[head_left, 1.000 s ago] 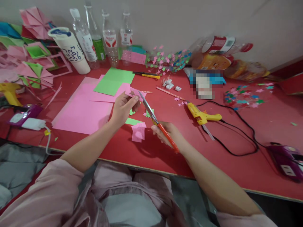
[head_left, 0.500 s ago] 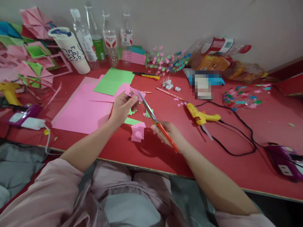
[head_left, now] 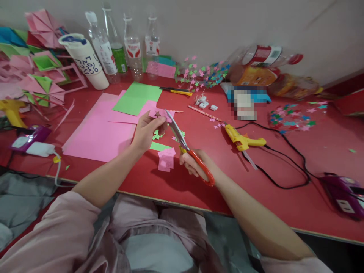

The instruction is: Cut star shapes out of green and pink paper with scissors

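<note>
My left hand (head_left: 148, 131) pinches a small pink paper piece (head_left: 160, 113) with a star drawn on it, held above the red table (head_left: 199, 185). My right hand (head_left: 196, 161) grips red-handled scissors (head_left: 186, 148), whose blades are parted and point up-left at the paper's edge. Beneath the hands lie a pink paper scrap (head_left: 167, 159), a green strip (head_left: 159, 146) and small green star cut-outs (head_left: 157, 134).
Pink sheets (head_left: 99, 132) and a green sheet (head_left: 138, 98) lie to the left. A yellow glue gun (head_left: 244, 139) with a black cord sits on the right, with a purple device (head_left: 345, 195) beyond. Bottles (head_left: 132, 45), a white cup (head_left: 85, 60), folded paper shapes (head_left: 34, 68) and paper stars (head_left: 204, 74) line the wall.
The scissor blades have opened a little and my right hand has shifted slightly left and down. My left hand still holds the pink piece in the same place.
</note>
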Demonstrator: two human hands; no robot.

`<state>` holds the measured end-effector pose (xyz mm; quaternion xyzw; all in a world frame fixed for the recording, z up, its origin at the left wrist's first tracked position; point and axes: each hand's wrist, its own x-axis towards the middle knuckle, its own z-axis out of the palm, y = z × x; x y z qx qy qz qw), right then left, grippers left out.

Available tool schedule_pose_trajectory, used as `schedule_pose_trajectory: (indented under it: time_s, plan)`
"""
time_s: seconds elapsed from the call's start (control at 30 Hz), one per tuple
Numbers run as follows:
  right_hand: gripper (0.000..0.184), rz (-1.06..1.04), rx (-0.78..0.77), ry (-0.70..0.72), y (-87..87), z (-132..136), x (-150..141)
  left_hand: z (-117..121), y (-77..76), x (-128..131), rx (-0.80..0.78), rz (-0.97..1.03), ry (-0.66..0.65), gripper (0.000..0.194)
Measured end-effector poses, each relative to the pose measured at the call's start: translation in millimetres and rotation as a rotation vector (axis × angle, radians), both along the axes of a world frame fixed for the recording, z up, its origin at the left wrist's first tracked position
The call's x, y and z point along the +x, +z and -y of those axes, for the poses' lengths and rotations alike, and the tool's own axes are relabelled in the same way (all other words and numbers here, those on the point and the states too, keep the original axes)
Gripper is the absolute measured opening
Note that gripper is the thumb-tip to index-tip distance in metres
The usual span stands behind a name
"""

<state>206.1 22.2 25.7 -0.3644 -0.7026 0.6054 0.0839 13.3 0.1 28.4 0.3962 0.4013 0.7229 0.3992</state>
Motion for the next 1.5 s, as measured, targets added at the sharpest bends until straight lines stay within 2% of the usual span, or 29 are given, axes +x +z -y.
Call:
schedule_pose_trajectory:
  time_s: [0.2,0.4,0.47,0.6,0.8,1.1,1.5]
  plan:
    - [0.041,-0.001,0.019,0.014,0.5,1,-1,1,2.5,1,-0.027,0.011,-0.013,0.011]
    - [0.040,0.088,0.235,-0.021,9.7,0,2,1,3.5,1,-0.048,0.015,-0.067,0.014]
    - [0.037,0.089,0.201,-0.039,11.7,0,2,1,3.0,1,-0.052,0.022,-0.075,0.012]
    - [0.040,0.052,0.017,-0.004,8.0,-1,1,0,1.6,1,-0.076,0.025,-0.072,0.012]
    - [0.045,0.024,0.032,-0.044,2.2,-1,-1,-1,-0.3,5,-0.096,-0.023,-0.048,0.018]
    - [0.043,0.026,-0.030,-0.100,-2.5,3,-4,-1,-2.4,6,-0.111,-0.002,-0.062,0.020]
    - [0.044,0.021,-0.057,-0.125,-2.1,8,-6,-1,-3.5,7,-0.108,-0.012,-0.077,0.020]
